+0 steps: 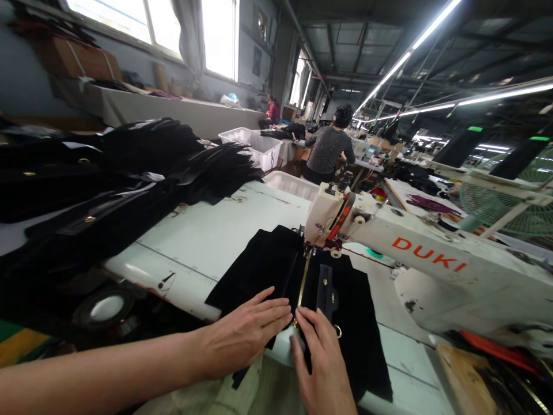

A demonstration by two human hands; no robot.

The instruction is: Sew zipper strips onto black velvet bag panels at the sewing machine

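A black fabric panel lies on the sewing machine's table, its far edge under the needle area. A gold-toothed zipper runs along it from the presser foot toward me. Right of the zipper sits a dark strap tab with a gold stud, and a gold ring shows beside my right hand. My left hand rests flat on the panel left of the zipper, fingers stretched out. With fingers extended and thumb apart, my right hand touches the panel at the zipper's near end.
The white sewing machine reaches in from the right. Stacked black pieces cover the table's left side. White plastic bins stand behind the table. A person works beyond them. A green fan is at far right.
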